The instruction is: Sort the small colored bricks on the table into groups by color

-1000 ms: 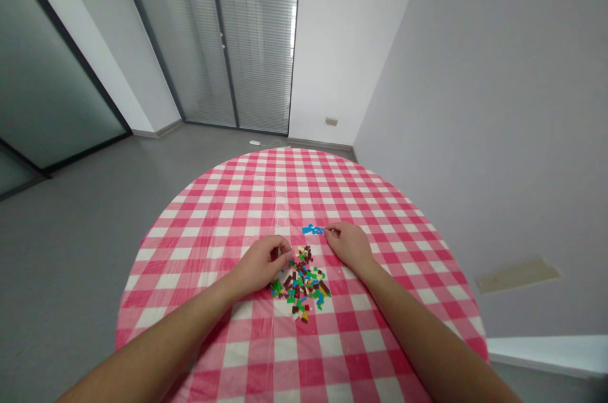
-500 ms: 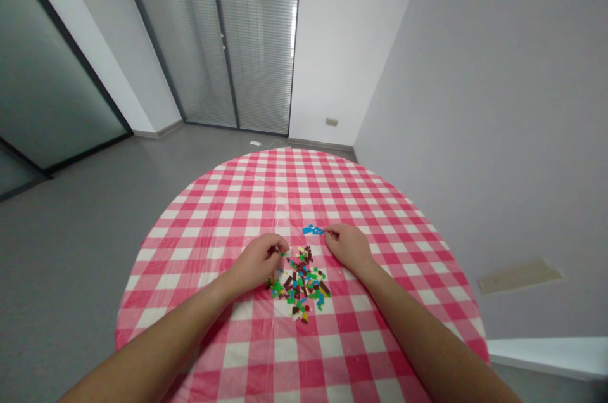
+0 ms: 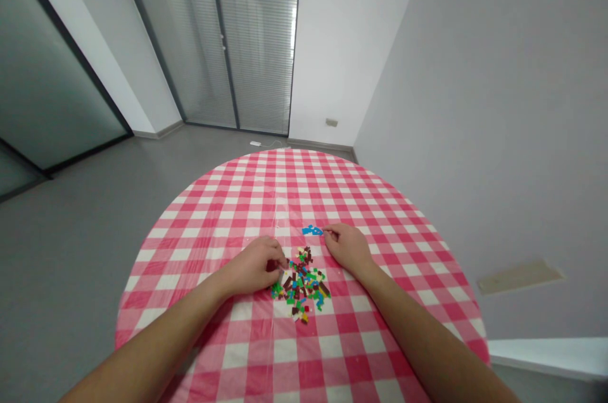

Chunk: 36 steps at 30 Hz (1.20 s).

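A loose pile of small building bricks (image 3: 299, 286) in brown, green, blue, yellow, red and cream lies in front of me. My left hand (image 3: 259, 265) is at the pile's left edge, its fingers curved over the nearest bricks and the thumb a little apart from them. Beyond the pile is a small group of blue bricks (image 3: 311, 230). At its right end rests my right hand (image 3: 348, 247), fingers bent together and the fingertips touching or just beside the blue pieces. Whatever lies between those fingertips is too small to make out.
A red-and-white checked tablecloth (image 3: 256, 200) covers the round table. Behind it are a glass partition with blinds (image 3: 261, 42) and a white wall (image 3: 342, 42). A white power strip (image 3: 255, 143) lies on the floor past the far edge.
My left hand has shifted slightly, its fingertips now lower and closer over the pile's left edge, covering some green bricks. My right hand stays by the blue bricks.
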{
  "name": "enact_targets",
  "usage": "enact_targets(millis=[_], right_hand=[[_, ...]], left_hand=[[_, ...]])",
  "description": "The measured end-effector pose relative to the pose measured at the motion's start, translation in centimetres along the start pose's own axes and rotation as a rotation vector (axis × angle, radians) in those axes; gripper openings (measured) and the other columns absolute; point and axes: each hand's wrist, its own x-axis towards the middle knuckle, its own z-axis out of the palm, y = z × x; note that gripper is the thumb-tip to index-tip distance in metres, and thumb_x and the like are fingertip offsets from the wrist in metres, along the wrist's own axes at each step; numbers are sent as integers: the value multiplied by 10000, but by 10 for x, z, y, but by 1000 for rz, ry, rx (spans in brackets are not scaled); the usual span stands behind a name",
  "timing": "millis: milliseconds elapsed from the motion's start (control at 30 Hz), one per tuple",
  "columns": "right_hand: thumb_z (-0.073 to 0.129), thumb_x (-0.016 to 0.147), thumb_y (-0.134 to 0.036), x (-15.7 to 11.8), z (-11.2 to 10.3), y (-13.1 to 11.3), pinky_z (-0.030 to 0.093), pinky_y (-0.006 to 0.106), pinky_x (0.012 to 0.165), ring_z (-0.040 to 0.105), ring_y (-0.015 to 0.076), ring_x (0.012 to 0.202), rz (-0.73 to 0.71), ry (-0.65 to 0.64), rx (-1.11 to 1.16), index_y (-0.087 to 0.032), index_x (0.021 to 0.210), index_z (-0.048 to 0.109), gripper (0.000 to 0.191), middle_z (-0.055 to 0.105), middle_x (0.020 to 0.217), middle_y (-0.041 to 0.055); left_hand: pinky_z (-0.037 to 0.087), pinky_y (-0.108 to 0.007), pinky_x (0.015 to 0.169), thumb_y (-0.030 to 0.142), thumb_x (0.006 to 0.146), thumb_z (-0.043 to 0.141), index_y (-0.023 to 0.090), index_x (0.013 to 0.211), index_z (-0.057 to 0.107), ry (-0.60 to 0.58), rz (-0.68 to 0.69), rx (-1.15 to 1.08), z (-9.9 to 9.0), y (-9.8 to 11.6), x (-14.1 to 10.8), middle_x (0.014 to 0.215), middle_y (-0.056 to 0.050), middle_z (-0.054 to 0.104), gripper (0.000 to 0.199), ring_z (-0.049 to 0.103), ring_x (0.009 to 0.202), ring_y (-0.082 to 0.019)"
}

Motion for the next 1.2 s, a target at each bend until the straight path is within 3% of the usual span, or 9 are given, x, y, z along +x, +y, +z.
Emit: enact_targets(millis=[167, 300, 533, 700, 867, 1200], right_hand=[[500, 889, -306, -1, -1, -1, 471, 268, 743, 671, 188, 871, -26, 9, 33, -211, 1004, 735, 279, 745, 973, 41], [510, 882, -270, -3, -2, -2, 462, 263, 727, 664, 176, 814, -126, 17, 109, -195, 987, 732, 257, 740, 917, 50], [511, 895, -255, -14, -8, -15, 432, 239, 705, 640, 158, 773, -441, -213, 238, -241, 943, 736, 230, 735, 855, 26], [514, 925, -286, -17, -14, -24, 392, 229, 667, 611, 140, 715, -564, -259, 212, -233, 924, 736, 228, 714, 785, 22], [531, 927, -295, -18, -15, -28, 396, 227, 667, 611, 142, 730, -593, -298, 210, -246, 948, 735, 210, 710, 790, 21], [540, 929, -289, -19, -5, -30, 385, 229, 648, 612, 140, 733, -638, -277, 194, -245, 933, 733, 198, 713, 800, 20]], left_hand=[[437, -300, 783, 151, 778, 608, 204, 814, 745, -30, -7, 30, 0, 0, 0, 825, -58, 685, 152, 592, 822, -193], [426, -302, 786, 161, 802, 601, 199, 775, 727, -46, -2, 23, 0, 4, 1, 824, -61, 687, 134, 593, 818, -197], [433, -285, 759, 216, 869, 572, 183, 834, 700, 54, -71, -72, 5, 5, 3, 805, -44, 698, 137, 605, 796, -182], [466, -260, 721, 194, 828, 615, 184, 824, 709, 132, -132, -224, 12, 8, 2, 785, -32, 700, 95, 626, 756, -162], [475, -230, 599, 156, 800, 593, 151, 754, 654, 141, -193, -389, 17, 13, 3, 683, -13, 659, 76, 607, 586, -123], [453, -211, 566, 199, 771, 640, 152, 705, 622, 161, -207, -355, 23, 9, 4, 696, -9, 639, 83, 593, 609, -119]])
